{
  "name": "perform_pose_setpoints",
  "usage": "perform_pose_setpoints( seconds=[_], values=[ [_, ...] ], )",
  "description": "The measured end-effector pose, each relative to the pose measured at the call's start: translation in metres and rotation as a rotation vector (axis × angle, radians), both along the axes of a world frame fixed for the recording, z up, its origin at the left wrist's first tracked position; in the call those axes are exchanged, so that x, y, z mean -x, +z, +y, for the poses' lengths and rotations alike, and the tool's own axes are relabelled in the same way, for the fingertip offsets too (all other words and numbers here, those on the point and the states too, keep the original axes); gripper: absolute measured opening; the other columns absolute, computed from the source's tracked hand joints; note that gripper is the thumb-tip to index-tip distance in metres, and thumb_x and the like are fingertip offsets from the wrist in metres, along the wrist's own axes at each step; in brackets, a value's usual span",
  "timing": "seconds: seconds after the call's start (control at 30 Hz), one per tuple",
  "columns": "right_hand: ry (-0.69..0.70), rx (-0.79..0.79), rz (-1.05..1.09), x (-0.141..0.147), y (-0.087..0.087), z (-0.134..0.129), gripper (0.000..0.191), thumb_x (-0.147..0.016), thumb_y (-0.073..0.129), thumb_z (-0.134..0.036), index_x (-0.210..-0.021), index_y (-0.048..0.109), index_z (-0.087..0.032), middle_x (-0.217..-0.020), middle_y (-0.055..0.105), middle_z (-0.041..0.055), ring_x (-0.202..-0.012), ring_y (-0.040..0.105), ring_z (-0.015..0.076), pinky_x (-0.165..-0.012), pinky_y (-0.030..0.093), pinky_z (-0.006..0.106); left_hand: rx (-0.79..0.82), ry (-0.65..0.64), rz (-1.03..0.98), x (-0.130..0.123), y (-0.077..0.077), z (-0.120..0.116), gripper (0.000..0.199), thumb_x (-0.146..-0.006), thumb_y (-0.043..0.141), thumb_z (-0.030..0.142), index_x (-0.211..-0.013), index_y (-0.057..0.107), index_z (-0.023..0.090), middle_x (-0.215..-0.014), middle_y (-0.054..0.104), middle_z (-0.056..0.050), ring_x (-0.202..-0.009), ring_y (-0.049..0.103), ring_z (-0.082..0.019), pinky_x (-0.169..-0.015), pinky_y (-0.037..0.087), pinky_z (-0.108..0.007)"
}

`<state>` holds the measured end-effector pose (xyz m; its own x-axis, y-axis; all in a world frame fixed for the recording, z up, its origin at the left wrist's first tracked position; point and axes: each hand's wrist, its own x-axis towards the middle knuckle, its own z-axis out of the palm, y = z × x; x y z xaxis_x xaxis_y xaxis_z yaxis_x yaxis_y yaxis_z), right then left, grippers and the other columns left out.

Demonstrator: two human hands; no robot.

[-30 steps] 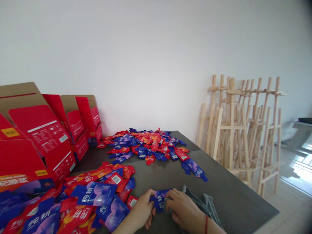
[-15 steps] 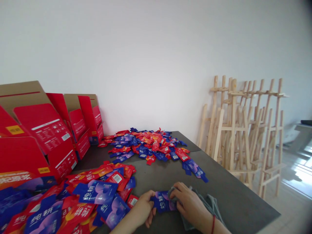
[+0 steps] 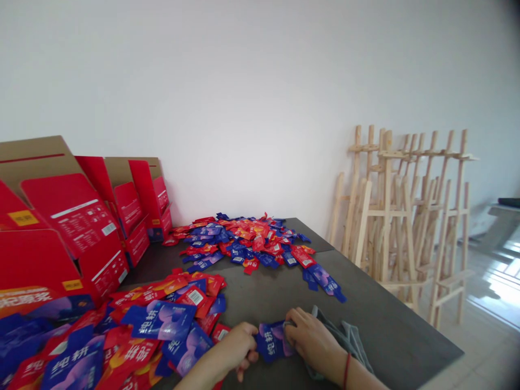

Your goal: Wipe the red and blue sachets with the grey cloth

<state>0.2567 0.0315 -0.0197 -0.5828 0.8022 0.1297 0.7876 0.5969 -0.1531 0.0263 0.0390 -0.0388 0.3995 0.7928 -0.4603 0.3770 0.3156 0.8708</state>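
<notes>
Blue foil sachet [image 3: 271, 341]: lies on the table between my hands, low and right of centre, with white Chinese lettering showing; its right end is hidden under my fingers and the cloth.

Left hand [image 3: 231, 346]: curled nearly closed, gripping the sachet's left end; my forearm runs out of the bottom edge, and I cannot make out the fingertips' exact hold.

Right hand [image 3: 312, 338]: half closed, pinching a fold of cloth against the sachet's right end, with a red cord [image 3: 345, 371] around my wrist.

Grey cloth [image 3: 341, 338]: crumpled under and beyond my right hand; part of it is hidden.

Dark table [image 3: 390, 319]: fills the lower middle and right.

Near sachet heap [image 3: 162, 330]: red and blue, at lower left, just beside my left hand, cut off by the left and bottom edges.

Far sachet heap [image 3: 244, 244]: mid-frame at the table's far end; the print is too small to read.

Red cardboard boxes [image 3: 69, 216]: open, at the left, beside the wall, the nearest cut off by the edge.

Wooden easels [image 3: 398, 216]: stacked upright against the white wall [image 3: 244, 108] at the right.
</notes>
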Motion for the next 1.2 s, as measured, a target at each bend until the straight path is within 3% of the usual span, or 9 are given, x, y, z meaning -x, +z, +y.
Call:
perform_pose_setpoints(
  seconds=[0.13,0.27,0.4,0.5,0.73,0.83,0.93,1.07,1.2],
  values=[
    [-0.116,0.024,-0.012,-0.017,0.009,0.004,0.024,-0.072,0.045,-0.002,-0.079,0.057,-0.022,-0.097,0.054,0.0012,-0.092,0.049,0.0169,-0.078,0.036,0.028,0.114,0.021,-0.05,0.0,-0.003,0.003,0.043,-0.068,0.052,0.022,-0.11,0.048,0.021,-0.049,0.045,0.01,-0.031,0.032,-0.005,-0.036,0.04,-0.018],
    [-0.178,-0.031,0.115,0.003,0.015,-0.005,0.033,-0.071,0.043,-0.001,-0.089,0.059,-0.023,-0.104,0.054,0.0022,-0.097,0.049,0.0179,-0.082,0.037,0.028,0.149,0.028,-0.088,-0.004,-0.007,0.005,0.047,-0.069,0.052,0.022,-0.115,0.045,0.02,-0.046,0.045,0.011,-0.028,0.033,-0.006,-0.035,0.041,-0.019],
    [0.011,-0.089,0.146,0.047,0.001,-0.021,0.039,-0.079,0.046,-0.007,-0.109,0.058,-0.028,-0.115,0.055,0.0013,-0.101,0.048,0.0198,-0.087,0.036,0.029,0.116,0.022,-0.091,-0.009,-0.008,0.004,0.041,-0.067,0.05,0.018,-0.109,0.049,0.018,-0.042,0.045,0.01,-0.027,0.037,-0.008,-0.034,0.043,-0.022],
    [0.042,-0.102,0.084,0.06,-0.012,-0.023,0.039,-0.082,0.048,-0.011,-0.116,0.058,-0.028,-0.115,0.058,0.0025,-0.101,0.049,0.0224,-0.087,0.037,0.032,0.088,0.032,-0.051,-0.01,-0.011,0.006,0.039,-0.067,0.048,0.018,-0.106,0.051,0.018,-0.039,0.042,0.01,-0.026,0.038,-0.009,-0.033,0.039,-0.019],
    [-0.163,-0.03,0.127,0.011,-0.012,-0.002,0.055,-0.073,0.042,-0.002,-0.118,0.061,-0.029,-0.118,0.057,0.0024,-0.107,0.048,0.0215,-0.093,0.034,0.032,0.045,-0.001,-0.089,-0.01,-0.016,0.005,0.034,-0.067,0.052,0.029,-0.099,0.05,0.019,-0.04,0.041,0.011,-0.026,0.035,-0.006,-0.032,0.035,-0.016],
    [-0.24,-0.013,0.127,-0.009,-0.01,0.008,0.059,-0.07,0.04,-0.001,-0.118,0.063,-0.027,-0.117,0.058,0.0037,-0.107,0.048,0.0216,-0.093,0.035,0.032,-0.01,0.041,-0.121,-0.002,0.005,0.0,0.033,-0.065,0.047,0.029,-0.096,0.048,0.02,-0.043,0.04,0.011,-0.027,0.031,-0.006,-0.031,0.034,-0.017],
    [-0.283,-0.028,0.117,-0.015,-0.013,0.014,0.058,-0.071,0.039,-0.001,-0.117,0.063,-0.026,-0.118,0.058,0.0051,-0.107,0.049,0.0224,-0.093,0.035,0.033,-0.129,0.144,-0.178,0.024,0.044,-0.002,0.029,-0.066,0.044,0.034,-0.092,0.046,0.02,-0.047,0.04,0.011,-0.03,0.027,-0.005,-0.033,0.035,-0.017],
    [-0.308,-0.073,0.094,-0.012,-0.019,0.016,0.054,-0.074,0.039,-0.003,-0.117,0.064,-0.024,-0.121,0.057,0.0067,-0.108,0.05,0.0243,-0.091,0.037,0.036,-0.285,0.338,-0.069,0.088,0.094,0.004,0.022,-0.066,0.045,0.039,-0.079,0.045,0.022,-0.044,0.037,0.012,-0.032,0.023,-0.005,-0.034,0.033,-0.018],
    [-0.301,-0.103,0.105,-0.01,-0.023,0.015,0.053,-0.075,0.04,-0.003,-0.117,0.063,-0.024,-0.121,0.058,0.0069,-0.107,0.051,0.0248,-0.09,0.037,0.037,-0.25,0.419,0.105,0.157,0.109,0.013,0.018,-0.059,0.046,0.038,-0.065,0.042,0.022,-0.043,0.04,0.01,-0.032,0.025,-0.006,-0.035,0.034,-0.021]
  ],
)
